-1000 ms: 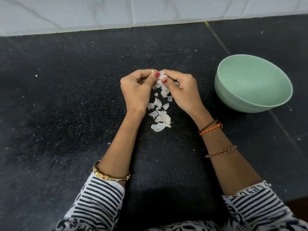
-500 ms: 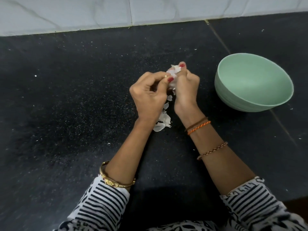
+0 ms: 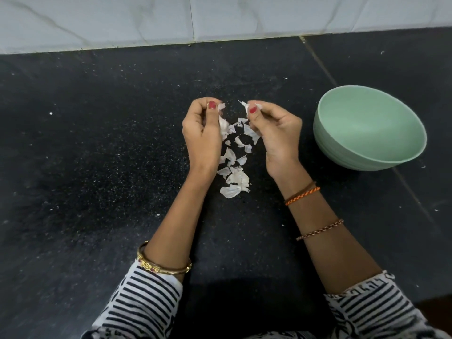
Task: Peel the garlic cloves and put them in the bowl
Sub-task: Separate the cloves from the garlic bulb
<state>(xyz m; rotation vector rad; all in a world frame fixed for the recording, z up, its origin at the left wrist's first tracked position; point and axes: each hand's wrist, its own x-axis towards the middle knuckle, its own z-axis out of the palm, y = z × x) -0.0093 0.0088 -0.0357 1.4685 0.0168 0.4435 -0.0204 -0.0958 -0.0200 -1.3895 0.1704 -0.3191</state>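
Since half a second ago both hands have pulled apart: left hand pinches a garlic clove, right hand pinches torn skin. Peels litter the black desk between them. Peeling seems underway; next, probably, stripping remaining skin before reaching right to the seemingly empty green bowl.

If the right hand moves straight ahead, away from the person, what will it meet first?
The way looks free: ahead of the right hand there is only bare black counter up to the white tiled wall. The green bowl stands off to its right, outside that line, though depth is uncertain.
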